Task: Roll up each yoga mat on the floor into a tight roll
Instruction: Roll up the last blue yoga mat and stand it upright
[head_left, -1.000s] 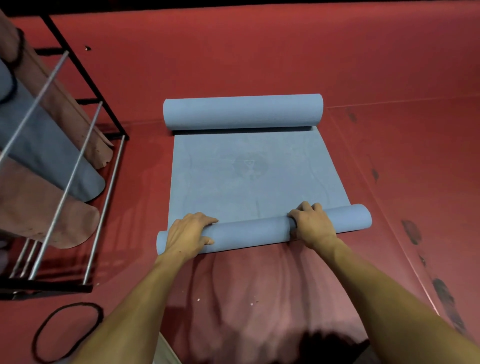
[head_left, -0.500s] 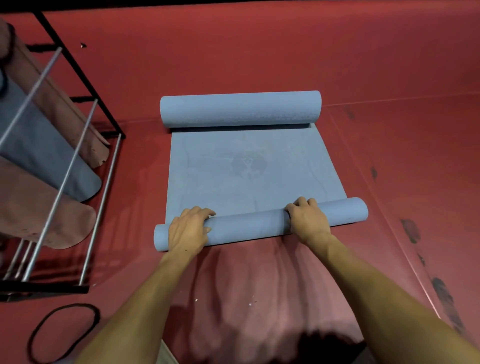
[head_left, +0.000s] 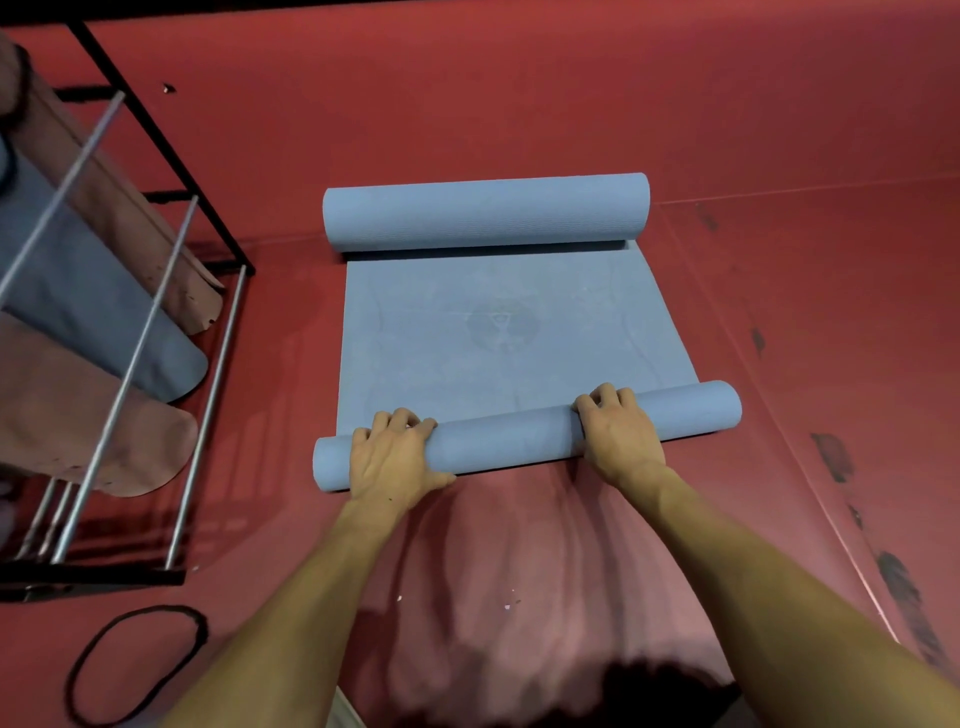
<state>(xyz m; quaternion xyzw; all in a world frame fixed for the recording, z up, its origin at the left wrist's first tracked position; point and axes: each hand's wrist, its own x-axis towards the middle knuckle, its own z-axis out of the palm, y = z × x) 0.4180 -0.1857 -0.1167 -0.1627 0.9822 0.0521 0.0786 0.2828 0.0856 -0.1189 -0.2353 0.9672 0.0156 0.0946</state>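
Blue yoga mat (head_left: 514, 332) on red floor (head_left: 779, 130), rolled at both ends, flat stretch between. Near roll (head_left: 519, 434) under both hands: left hand (head_left: 390, 456) curled over it near its left end, right hand (head_left: 618, 434) gripping right of centre, fingers wrapped over the top. Far roll (head_left: 485, 212) untouched. Left: black metal rack (head_left: 156, 291) holding rolled mats, brown and grey-blue. Black band (head_left: 136, 662) loose on floor beside it.

Both forearms bare to frame edge — no sleeves, watch, rings or gloves on hands (head_left: 395, 457)
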